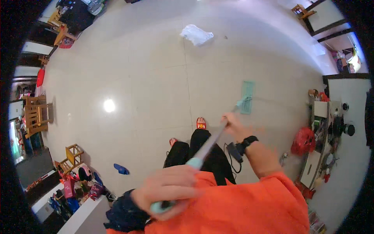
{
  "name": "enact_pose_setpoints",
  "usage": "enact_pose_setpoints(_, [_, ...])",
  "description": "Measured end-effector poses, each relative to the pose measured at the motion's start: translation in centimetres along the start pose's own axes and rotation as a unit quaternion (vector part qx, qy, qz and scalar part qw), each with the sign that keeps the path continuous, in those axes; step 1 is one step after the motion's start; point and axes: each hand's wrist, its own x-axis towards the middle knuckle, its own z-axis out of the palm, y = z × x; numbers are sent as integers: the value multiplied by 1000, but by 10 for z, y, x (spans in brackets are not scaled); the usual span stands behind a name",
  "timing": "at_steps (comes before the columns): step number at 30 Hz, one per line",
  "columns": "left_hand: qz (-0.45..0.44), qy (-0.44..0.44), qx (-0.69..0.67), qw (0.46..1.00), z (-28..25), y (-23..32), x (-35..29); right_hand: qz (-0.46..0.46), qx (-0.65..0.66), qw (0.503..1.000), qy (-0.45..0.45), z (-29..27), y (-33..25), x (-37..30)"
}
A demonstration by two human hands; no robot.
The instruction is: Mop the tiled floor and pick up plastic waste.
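Note:
Both hands are on a flat mop, whose pale grey pole (210, 145) slants away from me to the right. Close to my body, my left hand (171, 187) wraps around the light green grip at the pole's top end. Further down, my right hand (233, 125) closes around the pole near a teal joint. The rectangular teal mop head (247, 87) lies flat on the tiled floor, ahead and right of my feet. A dark device with a cable (234, 152) is strapped at my right wrist.
A crumpled white plastic bag (196, 35) lies on the floor ahead. Leftward are a wooden chair (37, 115), a small wooden stool (73, 155) and a blue slipper (121, 169). At right, a red bag (303, 141) leans by a cluttered cabinet (311, 167).

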Motion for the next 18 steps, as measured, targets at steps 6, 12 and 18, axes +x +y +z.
enact_pose_setpoints(6, [-80, 83, 128, 985, -66, 90, -85, -59, -188, 957, -211, 164, 95, 2])
enact_pose_setpoints(12, [-123, 102, 167, 973, -63, 142, -146, 179, -98, 949, -241, 312, 124, -73])
enact_pose_setpoints(18, [-91, 184, 338, 919, -25, 118, -107, 219, -101, 938, -251, 358, 142, -46])
